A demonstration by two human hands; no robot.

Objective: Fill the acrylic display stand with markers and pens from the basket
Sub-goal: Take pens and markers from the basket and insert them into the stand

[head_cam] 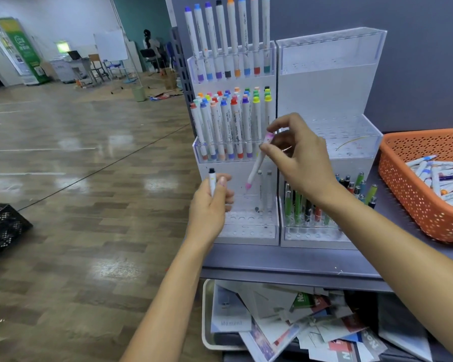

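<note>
Two clear acrylic display stands sit side by side on a grey shelf. The left stand (236,231) has its top and middle tiers full of white markers with coloured caps. My right hand (298,158) pinches a pink-capped marker (256,165), tilted with its lower tip above the left stand's bottom tier, where two white markers (266,189) stand. My left hand (212,202) grips a black-capped marker (211,181) upright in front of that tier. The right stand (330,100) holds pens (306,207) only in its bottom tier. An orange basket (403,184) of markers is at the right.
The grey shelf (285,259) carries the stands and basket against a dark wall. Below it a white tray (207,335) holds loose printed cards. A black crate (3,226) stands on the wooden floor at left. Office furniture lies far behind.
</note>
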